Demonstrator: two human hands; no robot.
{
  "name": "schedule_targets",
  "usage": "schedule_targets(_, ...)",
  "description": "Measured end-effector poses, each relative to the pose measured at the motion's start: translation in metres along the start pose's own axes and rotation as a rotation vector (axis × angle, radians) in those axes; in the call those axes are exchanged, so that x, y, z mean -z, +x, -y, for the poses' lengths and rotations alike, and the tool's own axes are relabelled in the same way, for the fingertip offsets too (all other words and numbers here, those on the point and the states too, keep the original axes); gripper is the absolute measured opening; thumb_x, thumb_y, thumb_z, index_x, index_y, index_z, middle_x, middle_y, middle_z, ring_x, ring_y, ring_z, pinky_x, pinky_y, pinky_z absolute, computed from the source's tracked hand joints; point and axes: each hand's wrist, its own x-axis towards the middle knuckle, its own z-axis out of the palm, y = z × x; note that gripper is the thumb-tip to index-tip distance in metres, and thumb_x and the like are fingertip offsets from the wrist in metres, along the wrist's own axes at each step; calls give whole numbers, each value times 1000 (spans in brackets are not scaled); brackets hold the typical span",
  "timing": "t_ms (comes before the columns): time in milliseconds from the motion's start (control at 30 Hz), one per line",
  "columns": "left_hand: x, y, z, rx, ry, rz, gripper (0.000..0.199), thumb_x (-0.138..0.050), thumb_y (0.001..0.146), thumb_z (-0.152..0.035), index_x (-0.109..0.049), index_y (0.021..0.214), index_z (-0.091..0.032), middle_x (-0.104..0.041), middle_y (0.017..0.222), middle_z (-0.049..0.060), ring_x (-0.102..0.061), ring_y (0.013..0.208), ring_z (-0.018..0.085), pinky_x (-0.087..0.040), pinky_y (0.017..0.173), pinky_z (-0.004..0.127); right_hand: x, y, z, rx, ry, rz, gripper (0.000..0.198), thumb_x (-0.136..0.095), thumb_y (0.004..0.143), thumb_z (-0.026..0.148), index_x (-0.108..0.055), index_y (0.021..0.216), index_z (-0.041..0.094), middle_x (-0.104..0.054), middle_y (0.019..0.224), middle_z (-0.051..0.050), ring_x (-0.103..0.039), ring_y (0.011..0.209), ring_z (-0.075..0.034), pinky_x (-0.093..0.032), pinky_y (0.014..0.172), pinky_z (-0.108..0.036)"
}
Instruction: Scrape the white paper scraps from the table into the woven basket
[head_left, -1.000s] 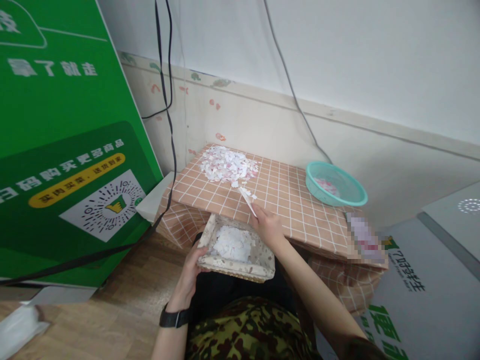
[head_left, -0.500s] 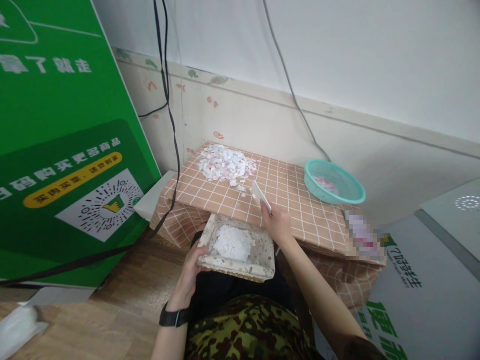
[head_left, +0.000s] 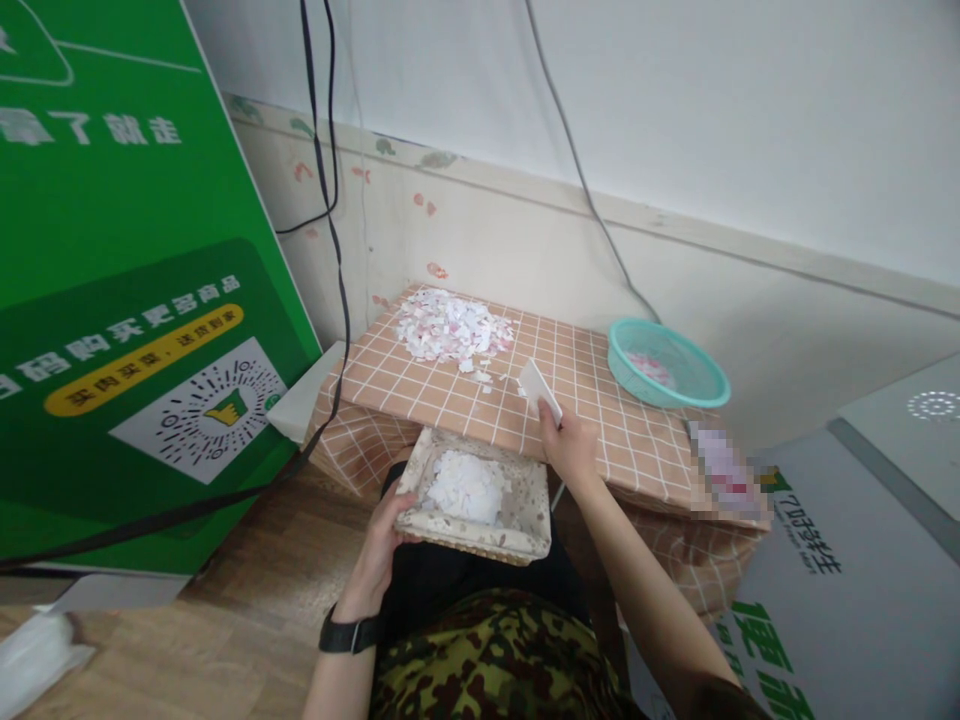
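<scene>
My left hand (head_left: 388,525) grips the left side of a cloth-lined basket (head_left: 529,510) just below the table's front edge. White paper scraps (head_left: 466,485) lie heaped inside it. In my right hand (head_left: 570,442) is a flat white card (head_left: 538,388), held tilted over the tabletop with a few scraps close to its left edge. A larger pile of white and pink paper scraps (head_left: 450,325) spreads over the far left of the table, with stray bits trailing toward the card.
A checked brown cloth covers the table (head_left: 450,400). On its right side stands a turquoise plastic basket (head_left: 709,385) with pinkish pieces inside. A black strap (head_left: 341,300) hangs at the left before a green panel (head_left: 150,230). A grey cable (head_left: 574,150) runs down the wall.
My right hand has moved slightly right with the card, away from the basket's rim, and the card has turned to show more of its face. My left hand and the basket stay in place.
</scene>
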Motion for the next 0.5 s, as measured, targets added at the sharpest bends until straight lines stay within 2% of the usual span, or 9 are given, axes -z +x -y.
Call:
schedule_targets(300, 0, -1, -1, -5, 17, 14, 47, -70, 76, -40, -71, 116, -14, -74, 79, 4, -65, 69, 22, -51, 54, 29, -3, 4, 0, -27, -1, 44, 63, -31, 101, 54, -74, 84, 13, -66, 60, -10, -58, 52, -18, -30, 54, -29)
schedule_targets(500, 1, 0, 0, -10, 8, 11, 47, -71, 76, -38, -71, 116, -14, -74, 81, 6, -64, 68, 21, -50, 52, 28, 0, 0, -3, -24, -38, 50, 65, -30, 101, 57, -73, 78, 14, -65, 57, -10, -58, 52, -19, -30, 55, -29)
